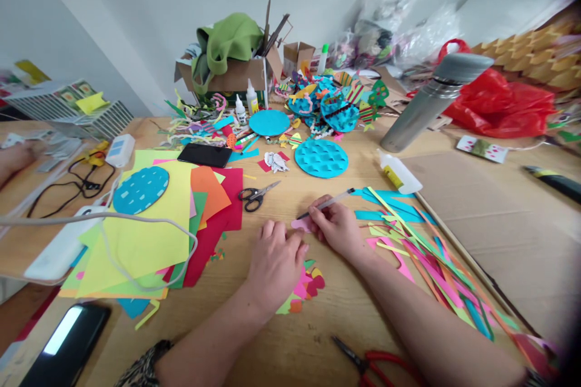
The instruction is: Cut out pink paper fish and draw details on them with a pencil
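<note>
My right hand (336, 227) is closed around a slim pen (333, 200), its dark writing tip at a small pale pink paper piece (299, 225) on the wooden table. Opposite it, my left hand (278, 257) rests with bent fingers, its fingertips at the lower edge of the same piece, pinning it down. Some of those fingertips are hidden. Small cut paper shapes (311, 283) in pink, red, yellow and green lie just under and beside my left hand. Black-handled scissors (256, 196) lie beyond it. Red-handled scissors (370, 366) lie near the front edge.
Coloured paper sheets (158, 239) and a phone (68, 341) lie left; paper strips (426, 248), cardboard (494, 217) and a steel flask (431, 100) right. Behind are blue discs (321, 158), a glue bottle (399, 174) and a box (245, 75). Another person's hand (18, 160) shows far left.
</note>
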`<move>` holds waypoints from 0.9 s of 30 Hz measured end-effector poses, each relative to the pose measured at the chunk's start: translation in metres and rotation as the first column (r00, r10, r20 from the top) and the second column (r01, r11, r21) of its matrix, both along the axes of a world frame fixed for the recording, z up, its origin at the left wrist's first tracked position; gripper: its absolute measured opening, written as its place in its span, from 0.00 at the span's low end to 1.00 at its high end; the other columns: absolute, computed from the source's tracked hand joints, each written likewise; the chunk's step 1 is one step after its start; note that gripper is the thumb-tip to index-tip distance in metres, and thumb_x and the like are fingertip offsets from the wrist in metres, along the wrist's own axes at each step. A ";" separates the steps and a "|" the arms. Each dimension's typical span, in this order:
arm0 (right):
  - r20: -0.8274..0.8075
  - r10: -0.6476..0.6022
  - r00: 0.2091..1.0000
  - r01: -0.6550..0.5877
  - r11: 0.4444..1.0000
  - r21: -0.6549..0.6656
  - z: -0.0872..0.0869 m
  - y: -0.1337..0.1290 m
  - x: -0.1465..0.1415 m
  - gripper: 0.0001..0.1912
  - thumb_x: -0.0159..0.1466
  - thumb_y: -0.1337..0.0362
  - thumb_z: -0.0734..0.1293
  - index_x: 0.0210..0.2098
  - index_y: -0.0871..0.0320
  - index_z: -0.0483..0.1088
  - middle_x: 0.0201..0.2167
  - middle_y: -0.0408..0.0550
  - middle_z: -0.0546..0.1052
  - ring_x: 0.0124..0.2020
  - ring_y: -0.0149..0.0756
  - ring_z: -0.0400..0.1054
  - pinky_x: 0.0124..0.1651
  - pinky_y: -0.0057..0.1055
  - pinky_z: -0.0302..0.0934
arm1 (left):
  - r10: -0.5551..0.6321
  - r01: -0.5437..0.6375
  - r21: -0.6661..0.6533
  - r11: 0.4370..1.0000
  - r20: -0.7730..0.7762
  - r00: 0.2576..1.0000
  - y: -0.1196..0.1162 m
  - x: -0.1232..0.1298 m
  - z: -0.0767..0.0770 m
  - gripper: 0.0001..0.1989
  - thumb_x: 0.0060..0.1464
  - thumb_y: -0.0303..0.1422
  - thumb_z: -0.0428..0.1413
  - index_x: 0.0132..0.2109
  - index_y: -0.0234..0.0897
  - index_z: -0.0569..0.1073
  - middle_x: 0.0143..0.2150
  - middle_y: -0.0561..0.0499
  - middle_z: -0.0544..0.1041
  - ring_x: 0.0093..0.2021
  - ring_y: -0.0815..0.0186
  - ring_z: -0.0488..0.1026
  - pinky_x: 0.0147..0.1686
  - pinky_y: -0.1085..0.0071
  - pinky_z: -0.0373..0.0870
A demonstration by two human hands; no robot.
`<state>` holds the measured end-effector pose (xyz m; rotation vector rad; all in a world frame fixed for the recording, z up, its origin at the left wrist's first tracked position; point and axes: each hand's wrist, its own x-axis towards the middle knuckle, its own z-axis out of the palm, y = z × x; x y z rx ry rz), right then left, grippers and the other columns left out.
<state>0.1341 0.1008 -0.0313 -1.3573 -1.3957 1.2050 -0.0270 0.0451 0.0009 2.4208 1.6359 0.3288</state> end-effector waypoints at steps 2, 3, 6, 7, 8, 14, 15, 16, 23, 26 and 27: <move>0.000 -0.002 1.000 0.002 1.000 0.002 0.000 0.000 0.000 0.16 0.64 0.49 0.65 0.31 0.55 0.64 0.15 0.38 0.69 0.13 0.30 0.60 0.16 0.25 0.51 | 0.001 -0.001 0.000 1.000 0.000 1.000 0.000 0.000 0.000 0.12 0.64 0.34 0.53 0.50 0.39 0.78 0.38 0.45 0.70 0.44 0.54 0.64 0.45 0.55 0.68; 0.002 -0.001 1.000 0.001 1.000 0.004 0.000 0.000 0.000 0.16 0.64 0.49 0.65 0.31 0.55 0.64 0.15 0.38 0.69 0.13 0.29 0.60 0.16 0.25 0.51 | 0.002 -0.002 -0.001 1.000 0.001 1.000 0.000 0.000 0.000 0.12 0.64 0.34 0.53 0.50 0.39 0.78 0.38 0.45 0.70 0.44 0.54 0.64 0.45 0.55 0.68; 0.007 0.004 1.000 -0.004 1.000 0.008 -0.001 0.000 0.000 0.16 0.64 0.49 0.65 0.31 0.55 0.64 0.15 0.38 0.69 0.13 0.29 0.60 0.16 0.26 0.51 | -0.001 0.001 -0.004 1.000 0.003 1.000 0.001 0.000 -0.001 0.12 0.64 0.34 0.53 0.50 0.39 0.77 0.38 0.45 0.70 0.44 0.54 0.65 0.46 0.54 0.68; 0.004 0.008 1.000 -0.008 1.000 0.007 -0.001 0.000 0.000 0.16 0.64 0.49 0.65 0.31 0.55 0.64 0.15 0.38 0.69 0.13 0.29 0.60 0.16 0.25 0.52 | -0.001 0.001 -0.005 1.000 0.002 1.000 0.001 0.000 -0.001 0.12 0.64 0.34 0.53 0.50 0.39 0.77 0.38 0.45 0.70 0.44 0.54 0.65 0.46 0.54 0.68; 0.001 0.012 1.000 -0.012 1.000 0.007 -0.001 0.000 0.000 0.16 0.64 0.49 0.65 0.31 0.55 0.64 0.15 0.38 0.69 0.13 0.29 0.60 0.16 0.25 0.52 | -0.002 0.002 -0.004 1.000 0.001 1.000 0.001 0.000 -0.001 0.12 0.64 0.34 0.53 0.50 0.38 0.77 0.38 0.45 0.70 0.44 0.53 0.65 0.45 0.54 0.68; 0.022 0.019 1.000 -0.019 1.000 0.017 0.000 0.000 0.001 0.17 0.65 0.48 0.64 0.31 0.55 0.64 0.16 0.39 0.69 0.14 0.29 0.61 0.16 0.26 0.52 | -0.005 0.004 0.019 1.000 0.006 1.000 0.001 0.000 -0.002 0.11 0.64 0.34 0.54 0.49 0.39 0.78 0.37 0.45 0.70 0.43 0.54 0.65 0.44 0.56 0.68; 0.025 0.020 0.999 -0.021 1.000 0.017 0.000 0.000 0.001 0.18 0.65 0.47 0.64 0.31 0.55 0.64 0.16 0.39 0.69 0.14 0.30 0.61 0.16 0.26 0.52 | -0.005 0.005 0.019 1.000 0.006 1.000 0.001 0.000 -0.002 0.11 0.64 0.34 0.54 0.49 0.39 0.78 0.37 0.45 0.70 0.43 0.54 0.65 0.44 0.56 0.68; 0.027 0.022 0.999 -0.022 1.000 0.017 0.000 0.000 0.001 0.18 0.65 0.47 0.64 0.31 0.55 0.64 0.15 0.39 0.69 0.14 0.30 0.61 0.16 0.26 0.52 | -0.005 0.005 0.018 1.000 0.006 1.000 0.001 0.000 -0.002 0.11 0.63 0.34 0.54 0.49 0.39 0.78 0.37 0.45 0.70 0.43 0.55 0.65 0.44 0.56 0.68; 0.007 0.026 1.000 -0.026 0.999 0.030 -0.001 0.000 0.001 0.17 0.65 0.47 0.64 0.31 0.55 0.64 0.16 0.39 0.69 0.14 0.30 0.61 0.17 0.26 0.53 | -0.008 0.008 -0.012 1.000 0.000 1.000 0.003 0.000 -0.002 0.12 0.64 0.34 0.53 0.49 0.38 0.78 0.38 0.44 0.71 0.44 0.53 0.65 0.45 0.54 0.67; 0.005 0.027 1.000 -0.027 0.999 0.034 -0.001 0.000 0.001 0.17 0.66 0.49 0.64 0.31 0.55 0.64 0.16 0.39 0.69 0.14 0.29 0.61 0.17 0.25 0.53 | -0.009 0.009 -0.015 1.000 0.003 1.000 0.002 0.000 -0.001 0.12 0.64 0.34 0.52 0.49 0.38 0.78 0.38 0.44 0.70 0.44 0.53 0.65 0.45 0.54 0.67; 0.003 0.029 1.000 -0.029 0.999 0.035 -0.001 0.000 0.001 0.17 0.66 0.49 0.64 0.31 0.55 0.64 0.16 0.39 0.69 0.14 0.29 0.60 0.17 0.25 0.52 | -0.009 0.010 -0.014 1.000 0.004 1.000 0.002 0.000 -0.001 0.12 0.64 0.34 0.52 0.50 0.38 0.78 0.38 0.44 0.70 0.44 0.53 0.64 0.45 0.54 0.67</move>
